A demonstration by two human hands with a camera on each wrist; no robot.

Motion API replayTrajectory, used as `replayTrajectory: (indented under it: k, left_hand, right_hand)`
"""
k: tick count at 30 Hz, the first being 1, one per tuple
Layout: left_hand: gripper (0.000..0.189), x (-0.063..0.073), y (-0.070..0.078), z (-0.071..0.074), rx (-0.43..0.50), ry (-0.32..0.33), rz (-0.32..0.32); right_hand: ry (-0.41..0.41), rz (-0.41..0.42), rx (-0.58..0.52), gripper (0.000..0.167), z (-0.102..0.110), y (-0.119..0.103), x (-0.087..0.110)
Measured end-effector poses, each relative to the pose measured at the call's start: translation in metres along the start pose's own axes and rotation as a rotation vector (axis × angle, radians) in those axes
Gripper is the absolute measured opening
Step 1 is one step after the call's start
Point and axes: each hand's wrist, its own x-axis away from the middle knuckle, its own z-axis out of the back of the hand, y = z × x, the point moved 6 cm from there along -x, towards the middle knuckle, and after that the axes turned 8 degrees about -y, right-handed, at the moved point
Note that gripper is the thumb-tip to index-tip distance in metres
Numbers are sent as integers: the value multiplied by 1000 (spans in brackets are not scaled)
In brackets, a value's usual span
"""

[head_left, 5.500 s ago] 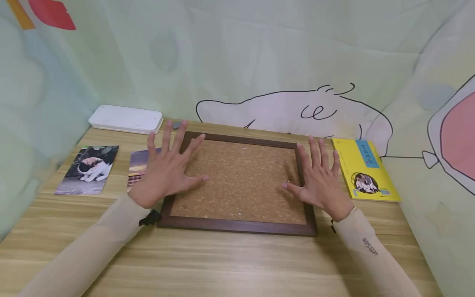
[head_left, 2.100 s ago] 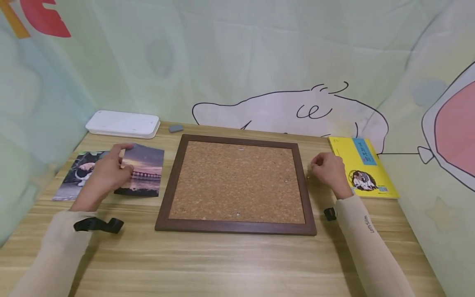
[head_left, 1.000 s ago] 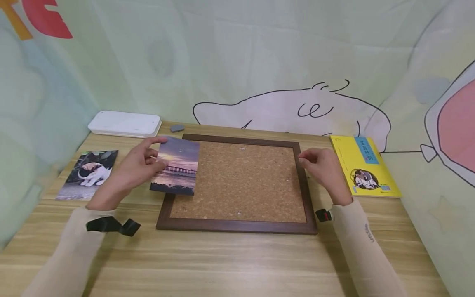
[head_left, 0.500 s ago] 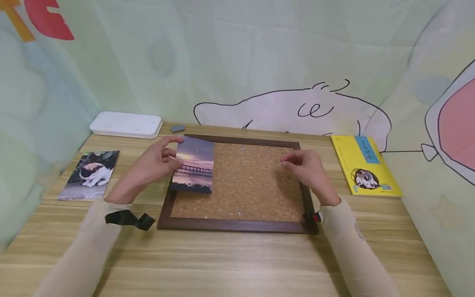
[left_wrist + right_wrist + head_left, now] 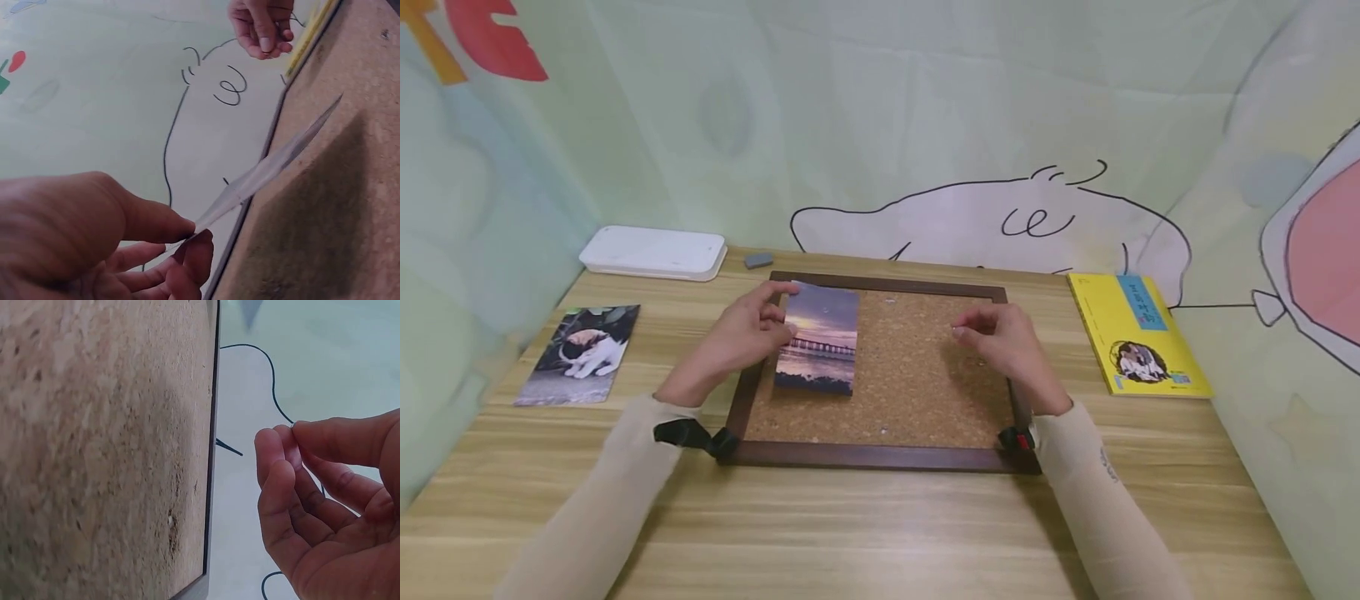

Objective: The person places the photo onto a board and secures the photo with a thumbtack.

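Note:
My left hand pinches the left side of a sunset photo with a long pier in it. That photo hangs over the left part of a cork board with a dark brown frame. Seen nearly edge-on in the left wrist view, the photo is tilted above the cork and casts a shadow on it. Over the board's right part is my right hand, thumb and forefinger pinched together. A tiny pale thing shows at their tips, mostly hidden by the fingers.
A cat photo lies left of the board. Behind it are a white case and a small grey block. At the right lies a yellow book. Small shiny bits dot the cork. A printed cloth wall stands behind the table.
From flat over the board, both hands went outward; the left took the sunset photo off the table. It has carried it right over the cork, while the right hand moved left, fingertips pinched.

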Motion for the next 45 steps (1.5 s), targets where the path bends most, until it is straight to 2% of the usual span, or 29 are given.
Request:
replayTrajectory:
  k: [4,8,12,17,23,29,37,45]
  left_hand:
    - [65,-5,-7,-6,-65,8,4]
    - [61,-9,-13,-12,-223,40,-21]
    - [59,-12,-17,-16,-357,67,-42]
    - [51,-13,-21,-20,-441,78,-27]
    - [44,-15,-21,-24,-462,86,-60]
    - [46,-17,-20,-29,-487,76,-23]
    - [46,-17,-24,-30,-487,77,2]
    - [45,-18,-23,-29,-482,73,-26]
  right_hand:
    - [6,15,5,12,-3,-2,-1]
    - [12,45,12,12,-4,-5,-2]
    - [13,39,28,13,-6,-7,-4]
    - [-4,41,45,14,-8,-11,-9]
    - [-6,42,88,15,-5,-17,-21]
    - [-41,56,92,13,-10,-29,-29]
    - [-103,93,59,16,-30,-47,-45]
    - [-194,101,71,12,-62,-58,-62]
